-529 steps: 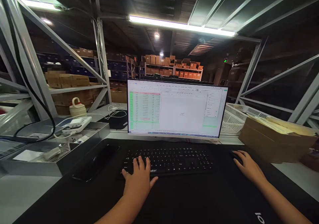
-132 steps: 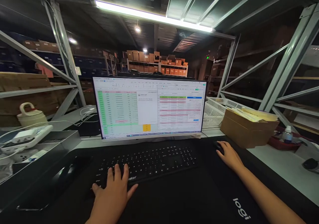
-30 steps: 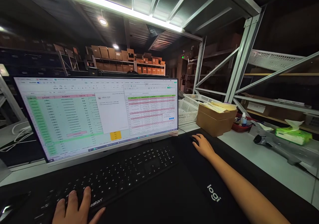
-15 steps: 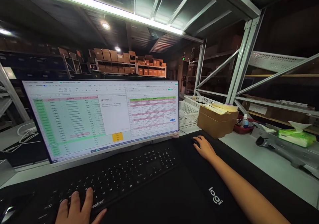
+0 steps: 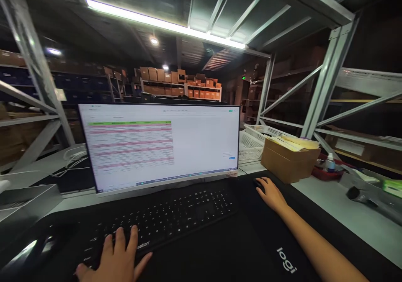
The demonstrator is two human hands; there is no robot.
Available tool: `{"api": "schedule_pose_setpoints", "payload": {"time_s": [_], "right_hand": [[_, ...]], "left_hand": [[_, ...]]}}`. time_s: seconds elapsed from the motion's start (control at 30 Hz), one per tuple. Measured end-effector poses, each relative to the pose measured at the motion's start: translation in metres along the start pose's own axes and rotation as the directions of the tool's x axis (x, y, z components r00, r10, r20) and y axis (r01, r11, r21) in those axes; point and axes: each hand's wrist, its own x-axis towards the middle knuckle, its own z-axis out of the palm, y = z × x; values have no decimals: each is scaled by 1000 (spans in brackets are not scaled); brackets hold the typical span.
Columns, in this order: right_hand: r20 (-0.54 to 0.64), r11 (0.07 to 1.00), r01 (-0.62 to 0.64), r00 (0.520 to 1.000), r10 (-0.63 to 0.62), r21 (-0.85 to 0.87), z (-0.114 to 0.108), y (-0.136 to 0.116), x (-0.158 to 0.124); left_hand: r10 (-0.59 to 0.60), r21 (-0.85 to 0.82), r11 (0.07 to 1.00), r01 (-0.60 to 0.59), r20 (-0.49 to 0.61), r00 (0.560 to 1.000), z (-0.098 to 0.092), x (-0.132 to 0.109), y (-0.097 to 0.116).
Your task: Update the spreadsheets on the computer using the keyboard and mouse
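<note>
My left hand (image 5: 117,255) lies with spread fingers over the left end of a black keyboard (image 5: 188,219). On the black desk mat (image 5: 220,248), which bears a "logi" mark, my right hand (image 5: 270,194) rests over a dark computer mouse (image 5: 258,184); the fingers cover most of it. Behind the keyboard stands a wide monitor (image 5: 204,139). Its screen shows one large spreadsheet with a green header row and pink bands on the left, and a blank white area to the right.
Right of the monitor are white plastic baskets (image 5: 251,146) and a cardboard box (image 5: 289,160) of papers. Farther right lie a spray bottle (image 5: 330,163) and a dark handheld scanner (image 5: 361,196). A grey tray (image 5: 31,206) sits at left. Metal shelf posts (image 5: 328,81) frame the desk.
The screen went from several overlapping windows to one spreadsheet filling it. My view has turned left, so everything sits farther right. Both hands keep their places on the keyboard and mouse.
</note>
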Motion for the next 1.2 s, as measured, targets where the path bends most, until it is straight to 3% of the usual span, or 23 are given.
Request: {"api": "schedule_pose_setpoints", "payload": {"time_s": [0.1,0.23,0.4,0.93,1.2], "right_hand": [[-39,1000,28,999,-28,7,12,11,2],[-99,995,90,991,-87,30,30,33,11],[-152,980,178,975,-164,84,42,49,17],[-121,940,290,955,-272,178,36,55,15],[-190,958,229,962,-196,172,44,73,18]], "left_hand": [[0,189,982,-18,93,996,-14,-6,11],[-46,253,967,5,159,986,-26,-8,20],[-53,241,970,5,195,979,-29,-7,21],[-47,126,992,24,175,984,-20,-10,17],[-51,91,995,32,214,975,-25,-10,21]]}}
